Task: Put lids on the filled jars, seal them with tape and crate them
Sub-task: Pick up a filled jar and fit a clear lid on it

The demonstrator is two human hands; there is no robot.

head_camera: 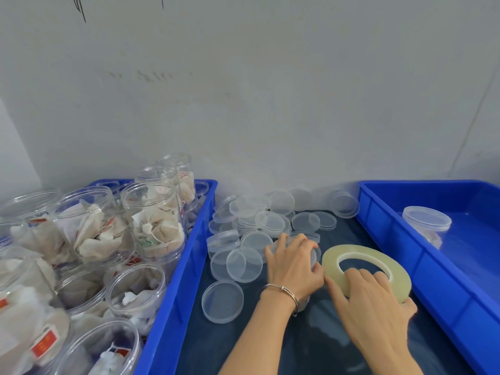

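Tape roll [365,269] sits low in the middle of the frame, gripped by our right hand [378,307]. Our left hand [293,262] curls over a lidded jar [315,257] just beside it. We should press the tape flat along the lid edge, turning the jar slowly.

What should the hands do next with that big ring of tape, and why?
Probably run the tape round the seam where the lid meets the jar. The left hand presses down on a lidded jar, mostly hidden beneath it, and the right hand holds the tape roll right beside it. I cannot see a loose tape end, so finding that may come first.
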